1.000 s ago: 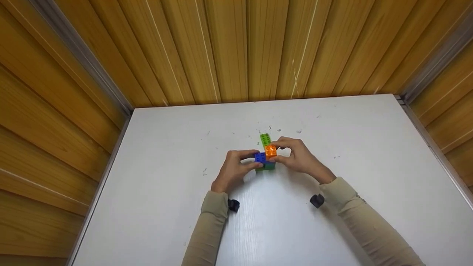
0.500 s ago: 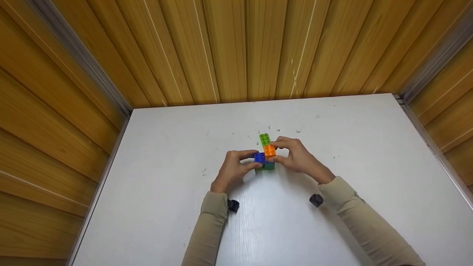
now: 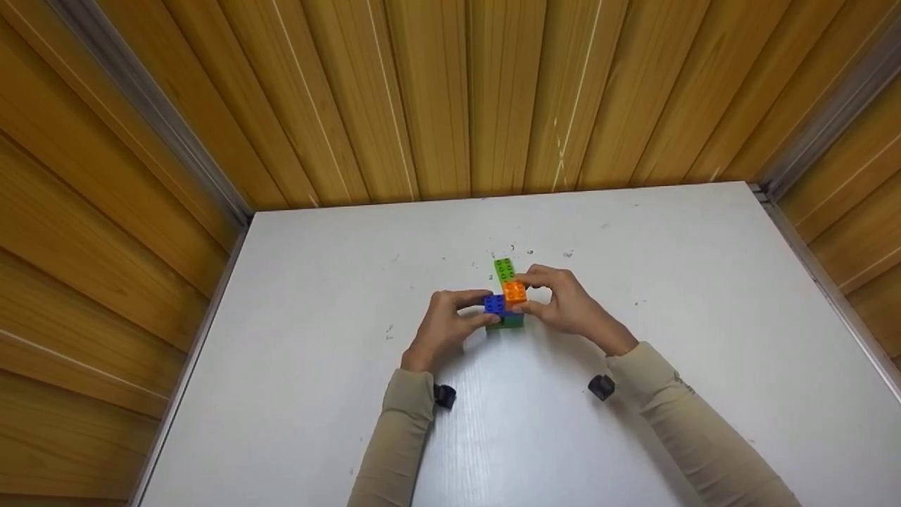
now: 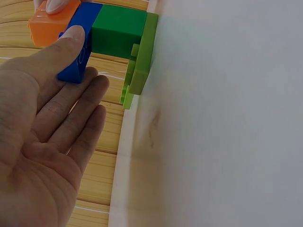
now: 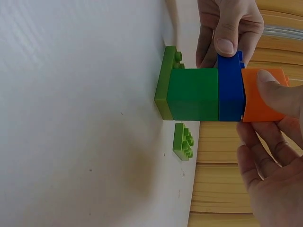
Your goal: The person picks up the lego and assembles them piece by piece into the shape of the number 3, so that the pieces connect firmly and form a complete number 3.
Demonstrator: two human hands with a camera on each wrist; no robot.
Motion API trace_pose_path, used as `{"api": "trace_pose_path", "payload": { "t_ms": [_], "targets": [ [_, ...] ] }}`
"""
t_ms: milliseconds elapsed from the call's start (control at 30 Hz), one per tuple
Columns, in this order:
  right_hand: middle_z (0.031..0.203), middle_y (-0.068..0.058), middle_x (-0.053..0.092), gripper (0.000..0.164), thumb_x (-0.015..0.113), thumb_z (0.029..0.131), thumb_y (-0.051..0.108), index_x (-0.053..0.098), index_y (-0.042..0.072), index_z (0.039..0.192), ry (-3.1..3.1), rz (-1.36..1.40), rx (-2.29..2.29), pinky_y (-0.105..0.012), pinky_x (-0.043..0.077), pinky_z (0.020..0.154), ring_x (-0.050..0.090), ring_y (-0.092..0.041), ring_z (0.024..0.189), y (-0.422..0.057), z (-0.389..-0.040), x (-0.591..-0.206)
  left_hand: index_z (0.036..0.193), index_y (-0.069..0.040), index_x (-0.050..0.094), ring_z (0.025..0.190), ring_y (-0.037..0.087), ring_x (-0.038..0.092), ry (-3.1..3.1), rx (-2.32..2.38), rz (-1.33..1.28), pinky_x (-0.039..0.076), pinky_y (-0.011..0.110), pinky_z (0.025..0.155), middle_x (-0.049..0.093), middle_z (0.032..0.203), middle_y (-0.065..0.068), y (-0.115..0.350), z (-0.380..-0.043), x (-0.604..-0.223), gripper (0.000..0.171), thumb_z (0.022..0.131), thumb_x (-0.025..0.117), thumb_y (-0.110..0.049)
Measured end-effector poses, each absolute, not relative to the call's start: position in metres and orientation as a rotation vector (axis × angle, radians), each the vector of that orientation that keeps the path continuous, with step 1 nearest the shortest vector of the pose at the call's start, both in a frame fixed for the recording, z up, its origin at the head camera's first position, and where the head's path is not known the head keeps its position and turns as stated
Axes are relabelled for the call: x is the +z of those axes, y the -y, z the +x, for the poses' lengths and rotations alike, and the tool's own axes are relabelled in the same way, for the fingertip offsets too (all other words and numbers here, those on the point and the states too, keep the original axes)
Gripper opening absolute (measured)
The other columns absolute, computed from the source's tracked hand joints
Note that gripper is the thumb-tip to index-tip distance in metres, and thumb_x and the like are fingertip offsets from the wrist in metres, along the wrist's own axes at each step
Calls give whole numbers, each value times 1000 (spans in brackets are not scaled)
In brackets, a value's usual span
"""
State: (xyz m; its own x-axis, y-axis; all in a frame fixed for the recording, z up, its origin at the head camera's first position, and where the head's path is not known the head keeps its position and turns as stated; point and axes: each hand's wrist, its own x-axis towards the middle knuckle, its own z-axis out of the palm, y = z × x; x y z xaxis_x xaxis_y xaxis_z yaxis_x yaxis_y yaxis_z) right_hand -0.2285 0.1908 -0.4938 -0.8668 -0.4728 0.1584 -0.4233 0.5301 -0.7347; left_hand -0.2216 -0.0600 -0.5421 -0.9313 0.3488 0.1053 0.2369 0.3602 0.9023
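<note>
A stack of toy building bricks stands on the white table. It has a thin lime-green base point(image 5: 163, 92), a dark green brick point(image 5: 193, 94), a blue brick point(image 5: 230, 90) and an orange brick point(image 3: 514, 291) on top. My left hand point(image 3: 447, 324) pinches the blue brick's overhanging left end between thumb and fingers. The right hand point(image 3: 574, 303) grips the orange brick, thumb point(image 5: 270, 82) on its near side. In the right wrist view a narrow, slightly slanted gap shows between orange and blue. The blue brick's studs show left of the orange one.
Behind the stack, a separate lime-green brick point(image 5: 182, 142) lies on the table, studs up. The white table point(image 3: 317, 296) carries small dark marks. Yellow wood-look walls point(image 3: 436, 98) stand behind and at both sides. Each wrist wears a small black device point(image 3: 445, 396).
</note>
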Motion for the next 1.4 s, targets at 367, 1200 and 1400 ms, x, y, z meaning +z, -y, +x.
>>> {"api": "trace_pose_path", "payload": {
  "t_ms": [367, 1200, 1400],
  "targets": [
    [110, -5, 74, 42, 84, 95, 21, 75, 8, 133, -2695, -773, -1274, -59, 56, 104, 68, -31, 112, -190, -228, -496, 135, -11, 75, 122, 19, 73, -2472, 1644, 497, 55, 44, 111, 78, 127, 6, 59, -221, -542, 44, 93, 85, -22],
    [126, -4, 77, 47, 88, 91, 29, 75, 12, 133, -2646, -738, -1308, -61, 52, 108, 67, -38, 121, -199, -231, -485, 133, -11, 76, 119, 19, 74, -2521, 1571, 557, 57, 42, 109, 79, 125, 6, 61, -223, -539, 44, 93, 86, -23],
    [130, -9, 76, 44, 84, 95, 25, 73, 8, 134, -2663, -741, -1359, -65, 51, 108, 66, -42, 121, -201, -234, -482, 134, -11, 76, 119, 19, 75, -2530, 1551, 527, 55, 44, 111, 79, 126, 6, 62, -223, -539, 44, 93, 86, -23]
  ]
}}
